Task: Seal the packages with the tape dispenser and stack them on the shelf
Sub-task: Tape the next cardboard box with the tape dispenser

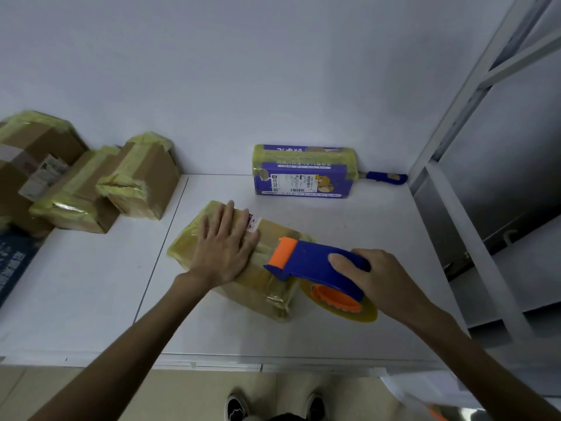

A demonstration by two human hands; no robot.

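Taped cardboard package [264,287]: left hand [223,253] lies flat on top; right hand [379,278], grip curled round blue-orange plastic tape dispenser [309,262] at package's right end; roll [361,314] half-hidden.

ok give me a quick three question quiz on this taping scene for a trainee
1. True or false: the left hand lies flat on the box.
2. The right hand grips: A scissors, B the dispenser, C a marker.
3. What colour is the dispenser's roller?

Key: 1 true. 2 B. 3 orange.
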